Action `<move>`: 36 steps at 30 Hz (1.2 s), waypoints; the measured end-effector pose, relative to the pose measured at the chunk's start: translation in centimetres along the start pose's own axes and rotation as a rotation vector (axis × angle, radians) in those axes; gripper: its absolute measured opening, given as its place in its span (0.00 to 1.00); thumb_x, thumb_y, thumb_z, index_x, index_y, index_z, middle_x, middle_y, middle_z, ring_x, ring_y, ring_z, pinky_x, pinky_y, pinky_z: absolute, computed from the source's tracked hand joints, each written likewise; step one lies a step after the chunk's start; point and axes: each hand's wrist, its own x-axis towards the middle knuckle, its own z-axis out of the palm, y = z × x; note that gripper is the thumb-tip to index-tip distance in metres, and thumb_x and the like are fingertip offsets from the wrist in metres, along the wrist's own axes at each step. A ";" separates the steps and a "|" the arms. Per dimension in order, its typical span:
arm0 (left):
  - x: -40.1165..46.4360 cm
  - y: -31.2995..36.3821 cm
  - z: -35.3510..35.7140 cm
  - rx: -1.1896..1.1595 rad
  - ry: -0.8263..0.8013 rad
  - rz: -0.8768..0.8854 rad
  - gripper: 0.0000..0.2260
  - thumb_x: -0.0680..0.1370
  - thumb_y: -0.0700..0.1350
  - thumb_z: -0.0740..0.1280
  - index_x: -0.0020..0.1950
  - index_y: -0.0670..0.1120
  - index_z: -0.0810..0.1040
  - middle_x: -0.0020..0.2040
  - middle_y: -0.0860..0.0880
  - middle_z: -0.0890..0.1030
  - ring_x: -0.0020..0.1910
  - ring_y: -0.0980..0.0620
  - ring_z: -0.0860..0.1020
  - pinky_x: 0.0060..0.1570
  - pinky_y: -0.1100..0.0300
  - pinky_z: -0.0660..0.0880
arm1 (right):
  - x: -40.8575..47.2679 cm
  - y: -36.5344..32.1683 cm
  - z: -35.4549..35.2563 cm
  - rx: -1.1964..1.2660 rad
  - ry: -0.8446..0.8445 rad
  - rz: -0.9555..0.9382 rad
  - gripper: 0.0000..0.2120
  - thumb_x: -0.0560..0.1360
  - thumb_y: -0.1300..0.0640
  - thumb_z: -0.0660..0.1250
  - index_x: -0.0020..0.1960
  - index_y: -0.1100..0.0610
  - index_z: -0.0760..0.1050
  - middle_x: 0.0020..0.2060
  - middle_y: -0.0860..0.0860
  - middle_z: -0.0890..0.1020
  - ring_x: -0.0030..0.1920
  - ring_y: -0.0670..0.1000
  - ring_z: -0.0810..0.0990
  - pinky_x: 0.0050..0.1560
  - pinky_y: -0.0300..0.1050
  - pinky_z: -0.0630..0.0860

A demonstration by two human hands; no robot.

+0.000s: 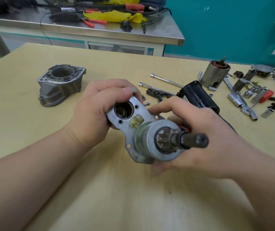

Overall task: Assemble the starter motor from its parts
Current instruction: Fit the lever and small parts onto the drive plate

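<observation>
Both hands are holding a motor assembly [143, 130] above the wooden table [133, 197], its geared shaft [188, 140] pointing at the camera. Left hand [90, 114] is gripping the plate's upper end; right hand [200, 130] is curling around the lower part. Farther back, a grey metal housing [60, 85] is sitting open-mouthed.

From my remote seat I see a pale wooden tabletop [133, 197] filling the lower and middle frame, its far edge running across the upper third. Behind it, in the upper left, stands a steel-topped bench [158, 33] on white legs, cluttered with black cables [146, 10], a crumpled yellow cloth [116, 15] and red-handled pliers [95, 22]. A teal wall [225, 30] fills the upper right, a strip of grey floor [16, 39] shows under the bench at left, and I find the light even and soft, throwing only faint shadows.
</observation>
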 end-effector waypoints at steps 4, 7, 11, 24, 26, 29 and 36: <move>0.0 -0.3 -0.8 0.079 -0.021 -0.029 0.13 0.71 0.50 0.68 0.38 0.41 0.84 0.38 0.25 0.75 0.36 0.23 0.71 0.33 0.30 0.67 | 0.2 3.1 -2.2 -0.051 -0.013 0.241 0.31 0.59 0.27 0.75 0.59 0.34 0.75 0.37 0.40 0.78 0.37 0.42 0.78 0.36 0.31 0.74; 0.0 -0.6 -0.7 0.092 -0.047 -0.057 0.10 0.73 0.45 0.69 0.37 0.41 0.85 0.37 0.26 0.76 0.35 0.27 0.72 0.31 0.38 0.67 | 1.6 5.1 -1.2 -0.154 0.063 0.308 0.15 0.71 0.36 0.73 0.55 0.38 0.76 0.43 0.40 0.79 0.44 0.40 0.78 0.38 0.31 0.71; 0.1 -1.0 -0.7 0.071 -0.067 -0.062 0.09 0.74 0.44 0.68 0.37 0.44 0.86 0.36 0.32 0.79 0.35 0.40 0.76 0.34 0.53 0.70 | 3.0 5.2 1.5 -0.349 -0.120 0.306 0.12 0.80 0.40 0.63 0.57 0.46 0.73 0.50 0.42 0.76 0.51 0.45 0.76 0.55 0.47 0.77; 0.1 -2.0 -0.7 0.055 -0.133 -0.151 0.10 0.75 0.42 0.68 0.40 0.37 0.84 0.35 0.40 0.81 0.35 0.46 0.78 0.35 0.61 0.73 | 2.4 6.4 1.5 -0.041 0.280 0.334 0.12 0.81 0.58 0.70 0.54 0.41 0.84 0.50 0.38 0.84 0.52 0.38 0.83 0.58 0.42 0.81; 0.2 -2.2 -0.6 0.049 -0.145 -0.162 0.11 0.76 0.41 0.66 0.39 0.37 0.84 0.35 0.40 0.81 0.35 0.47 0.77 0.35 0.61 0.73 | 2.3 5.8 1.4 0.089 0.377 0.292 0.11 0.78 0.61 0.75 0.49 0.43 0.85 0.45 0.40 0.87 0.50 0.39 0.85 0.56 0.40 0.81; 0.3 -2.4 -0.5 0.048 -0.156 -0.180 0.11 0.76 0.41 0.66 0.39 0.37 0.84 0.36 0.39 0.80 0.35 0.47 0.76 0.35 0.60 0.71 | 2.0 4.3 1.5 0.326 0.429 0.234 0.09 0.73 0.61 0.79 0.45 0.48 0.85 0.39 0.43 0.88 0.40 0.42 0.87 0.43 0.33 0.81; 0.8 -2.6 -0.5 0.030 -0.199 -0.204 0.10 0.76 0.39 0.65 0.38 0.37 0.83 0.33 0.47 0.80 0.33 0.53 0.77 0.35 0.65 0.73 | 1.5 1.4 1.6 0.528 0.513 0.124 0.06 0.69 0.58 0.82 0.41 0.54 0.85 0.33 0.53 0.86 0.30 0.51 0.84 0.33 0.41 0.82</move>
